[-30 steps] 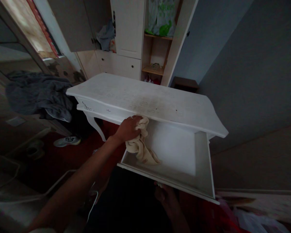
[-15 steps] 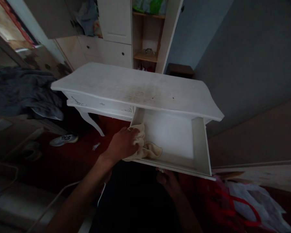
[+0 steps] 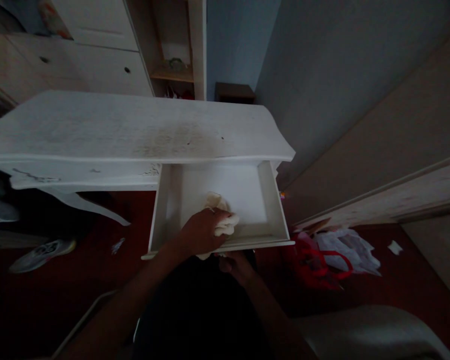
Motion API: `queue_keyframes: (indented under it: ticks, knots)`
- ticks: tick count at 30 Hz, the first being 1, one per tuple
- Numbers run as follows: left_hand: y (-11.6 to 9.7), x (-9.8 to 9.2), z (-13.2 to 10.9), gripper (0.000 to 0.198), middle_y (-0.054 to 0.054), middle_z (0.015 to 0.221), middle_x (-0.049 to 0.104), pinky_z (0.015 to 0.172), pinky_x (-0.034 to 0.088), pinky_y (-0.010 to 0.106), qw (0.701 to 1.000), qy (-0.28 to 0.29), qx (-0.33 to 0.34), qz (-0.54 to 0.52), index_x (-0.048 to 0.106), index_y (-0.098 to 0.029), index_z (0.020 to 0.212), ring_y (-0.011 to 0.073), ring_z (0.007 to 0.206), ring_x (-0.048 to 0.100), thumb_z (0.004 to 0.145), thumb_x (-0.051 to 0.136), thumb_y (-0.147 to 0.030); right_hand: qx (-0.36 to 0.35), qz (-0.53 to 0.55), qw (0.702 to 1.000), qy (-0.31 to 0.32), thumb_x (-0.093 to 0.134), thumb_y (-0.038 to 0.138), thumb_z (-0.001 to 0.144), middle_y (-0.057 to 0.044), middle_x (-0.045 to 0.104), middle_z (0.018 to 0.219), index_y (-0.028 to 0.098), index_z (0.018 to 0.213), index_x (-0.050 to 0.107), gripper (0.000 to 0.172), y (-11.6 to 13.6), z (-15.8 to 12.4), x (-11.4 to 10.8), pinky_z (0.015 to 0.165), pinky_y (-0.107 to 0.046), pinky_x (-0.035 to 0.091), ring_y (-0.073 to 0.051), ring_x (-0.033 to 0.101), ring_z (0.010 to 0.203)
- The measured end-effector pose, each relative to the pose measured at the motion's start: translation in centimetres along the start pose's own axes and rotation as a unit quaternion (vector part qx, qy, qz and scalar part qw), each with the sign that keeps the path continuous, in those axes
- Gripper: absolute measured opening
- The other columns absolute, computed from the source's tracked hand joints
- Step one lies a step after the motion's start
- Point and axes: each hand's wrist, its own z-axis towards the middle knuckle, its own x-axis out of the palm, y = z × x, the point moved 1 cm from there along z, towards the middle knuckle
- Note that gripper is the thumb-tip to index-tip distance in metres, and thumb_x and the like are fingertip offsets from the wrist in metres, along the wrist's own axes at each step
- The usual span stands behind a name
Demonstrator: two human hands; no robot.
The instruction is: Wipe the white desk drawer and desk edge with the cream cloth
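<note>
My left hand [image 3: 204, 231] is closed on a cream cloth [image 3: 227, 223] and presses it inside the pulled-out white drawer [image 3: 281, 212], near its front panel. Part of the cloth hangs over the drawer's front edge. Below that edge, my right hand [image 3: 237, 265] is curled close to the outside of the front panel. A small pale thing shows at its fingertips, too dim to make out. The drawer belongs to a white desk [image 3: 108, 120] with a brownish stained patch on its top.
Behind the desk stands a white cabinet [image 3: 105, 65] with open shelves. A red bag [image 3: 311, 265] and a white plastic bag [image 3: 347, 247] lie on the floor at right. To the left are a shoe [image 3: 41, 255] and a curved desk leg [image 3: 93, 205].
My left hand has moved the cloth from the drawer's left side toward its middle. The view has turned right, so the desk appears farther left. My right hand stays below the drawer front.
</note>
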Motion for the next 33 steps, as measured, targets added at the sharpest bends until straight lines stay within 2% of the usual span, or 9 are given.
queue_keyframes:
  ticks: [4,7,11,14,18,22,28,31,33]
  knots:
    - [-2.9,1.4,2.9,0.055,0.003,0.127,0.063,0.102,0.044,0.037,0.993,0.059,0.106,0.01,0.053,-0.03,0.134,0.0248,0.116,0.057,0.079,0.058,-0.029,0.007,0.002,0.999,-0.032,0.075,0.047,0.063,0.008,0.043,0.044,0.019,0.065,0.057,0.033,-0.4,0.4,-0.2,0.043,-0.023,0.023,-0.006,0.03,0.04]
    - [-4.9,2.2,4.6,0.054,0.005,0.133,0.06,0.103,0.043,0.038,0.98,0.052,0.19,0.013,0.051,-0.027,0.136,0.0253,0.12,0.055,0.082,0.057,-0.03,0.014,0.0,0.999,-0.047,0.074,0.051,0.062,0.007,0.045,0.047,0.019,0.062,0.055,0.037,-0.4,0.5,-0.2,0.042,-0.023,0.023,-0.007,0.033,0.042]
    - [-7.1,3.4,6.8,0.045,0.006,0.137,0.057,0.102,0.043,0.037,0.958,0.043,0.282,0.03,0.052,-0.028,0.134,0.0245,0.122,0.054,0.09,0.052,-0.037,0.019,-0.004,0.999,-0.027,0.075,0.047,0.061,0.007,0.045,0.047,0.02,0.058,0.052,0.036,-0.3,0.5,-0.2,0.043,-0.024,0.025,-0.007,0.035,0.043]
    - [-8.6,4.3,8.6,0.041,0.007,0.141,0.054,0.099,0.044,0.038,0.944,0.036,0.322,0.06,0.053,-0.027,0.133,0.0249,0.12,0.055,0.092,0.051,-0.033,0.015,-0.022,1.0,-0.014,0.074,0.046,0.063,0.007,0.043,0.045,0.02,0.055,0.05,0.036,-0.3,0.6,-0.4,0.043,-0.025,0.025,-0.007,0.035,0.042]
    - [-10.3,4.9,11.0,0.039,0.01,0.145,0.048,0.09,0.047,0.039,0.944,0.006,0.31,0.11,0.055,-0.025,0.129,0.0265,0.113,0.059,0.091,0.051,-0.023,0.018,-0.02,1.0,-0.014,0.074,0.046,0.062,0.007,0.043,0.044,0.02,0.055,0.051,0.036,-0.4,0.7,-0.4,0.043,-0.025,0.026,-0.007,0.036,0.041]
    - [-10.2,4.5,12.7,0.036,0.009,0.139,0.054,0.09,0.044,0.041,0.948,-0.023,0.279,0.152,0.056,-0.026,0.128,0.0274,0.111,0.057,0.094,0.044,-0.024,0.013,-0.019,1.0,-0.006,0.075,0.045,0.061,0.007,0.043,0.043,0.019,0.058,0.055,0.033,-0.8,0.7,-0.5,0.044,-0.025,0.026,-0.007,0.035,0.041]
    - [-7.5,2.5,15.7,0.048,0.01,0.132,0.056,0.088,0.042,0.041,0.971,-0.098,0.119,0.182,0.05,-0.03,0.136,0.0264,0.105,0.056,0.093,0.035,-0.016,0.039,-0.022,0.999,-0.01,0.079,0.047,0.067,0.007,0.043,0.047,0.018,0.068,0.061,0.034,-2.5,1.1,-1.7,0.047,-0.025,0.025,-0.008,0.036,0.045]
    - [-6.9,2.1,17.0,0.05,0.011,0.13,0.055,0.087,0.043,0.041,0.971,-0.117,0.087,0.189,0.048,-0.029,0.139,0.0264,0.103,0.056,0.092,0.033,-0.017,0.042,-0.04,0.998,-0.007,0.076,0.045,0.075,0.005,0.054,0.059,0.017,0.08,0.064,0.031,-2.7,1.1,-2.0,0.048,-0.024,0.035,-0.009,0.045,0.049]
    - [-6.6,2.1,17.7,0.05,0.012,0.13,0.055,0.087,0.043,0.042,0.97,-0.127,0.077,0.191,0.046,-0.028,0.14,0.027,0.104,0.056,0.093,0.032,-0.017,0.045,-0.051,0.998,-0.002,0.068,0.042,0.086,0.0,0.064,0.079,0.016,0.095,0.065,0.028,-2.5,1.1,-1.9,0.057,-0.027,0.048,-0.012,0.057,0.063]
